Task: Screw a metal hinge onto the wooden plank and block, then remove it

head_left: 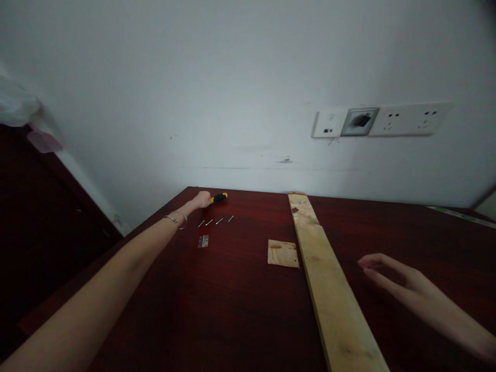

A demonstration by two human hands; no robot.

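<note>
My left hand (201, 199) is at the far left part of the table, closed around one end of a screwdriver (220, 197). Its black and yellow handle sticks out to the right; the rest is hidden by my fingers. Several screws (219, 221) lie in a row just in front of that hand, with a small metal hinge (203, 241) nearer to me. My right hand (399, 276) hovers right of a long wooden board (325, 263), its fingers curved, thumb and fingertips slightly apart, nothing between them. A square wooden piece (282, 253) lies left of the board.
The dark red table (232, 310) meets a white wall (217, 93) at the back. Sockets (406, 120) are set in the wall at the right. A plastic bag (17, 103) and a pink object (44, 140) are at far left. A flat strip (461, 216) lies at back right.
</note>
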